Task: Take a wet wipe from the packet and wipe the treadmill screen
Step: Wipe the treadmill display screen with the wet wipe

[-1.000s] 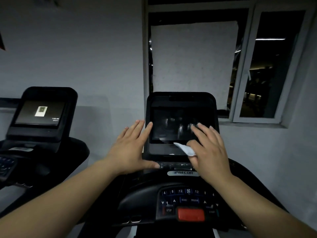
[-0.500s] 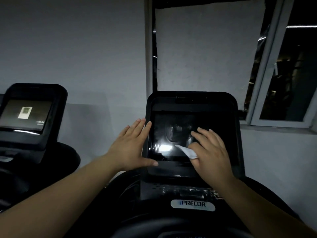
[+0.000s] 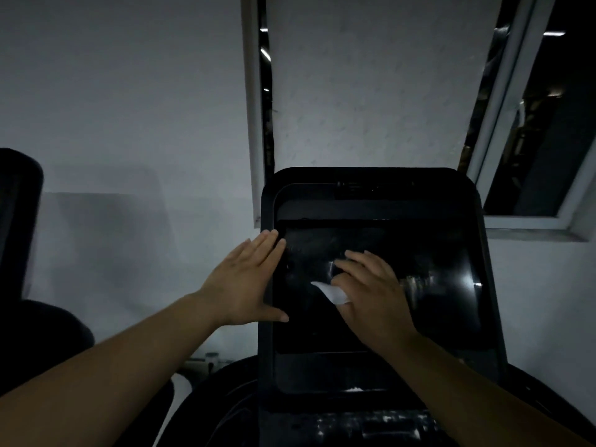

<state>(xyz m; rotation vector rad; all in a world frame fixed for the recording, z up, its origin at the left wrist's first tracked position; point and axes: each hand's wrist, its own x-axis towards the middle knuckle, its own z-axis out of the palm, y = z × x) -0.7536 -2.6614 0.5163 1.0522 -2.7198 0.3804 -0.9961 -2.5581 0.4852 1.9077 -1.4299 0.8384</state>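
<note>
The treadmill screen is a dark glossy panel in a black console, centre right. My right hand lies flat on the left half of the glass and presses a white wet wipe under its fingers; a corner of the wipe sticks out to the left. My left hand rests open against the console's left edge, fingers straight, thumb on the frame. The wipe packet is out of view.
A second treadmill console stands at the far left edge. A white wall is behind, with a covered window and a dark open pane at the right. Control buttons sit below the screen.
The view has come closer and tilted up, so the screen fills more of the frame. My right hand with the wipe has slid slightly left and up on the glass. My left hand stays on the edge.
</note>
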